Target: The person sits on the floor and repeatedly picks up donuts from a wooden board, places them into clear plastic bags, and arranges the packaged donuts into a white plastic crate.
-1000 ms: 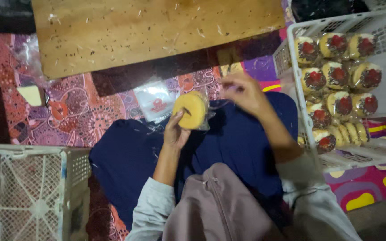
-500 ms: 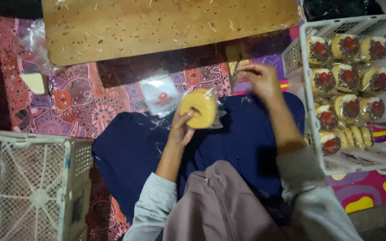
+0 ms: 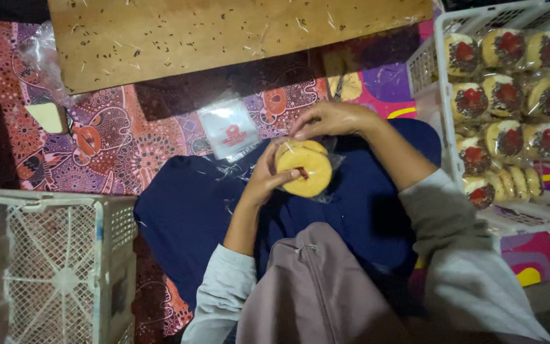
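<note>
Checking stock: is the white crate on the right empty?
No, the white crate holds rows of wrapped round cakes with red centres.

The left hand (image 3: 267,179) is raised over the lap, fingers curled in a grip, forearm bare below a pushed-up sleeve. The right hand (image 3: 326,120) arches just above it, fingertips pinched downward.

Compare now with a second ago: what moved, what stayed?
The right hand came down from above the lap onto the top edge of the clear bag around the round yellow pastry. The left hand holds that pastry as before, over the lap. The white crate of wrapped pastries and wooden board stayed put.
</note>
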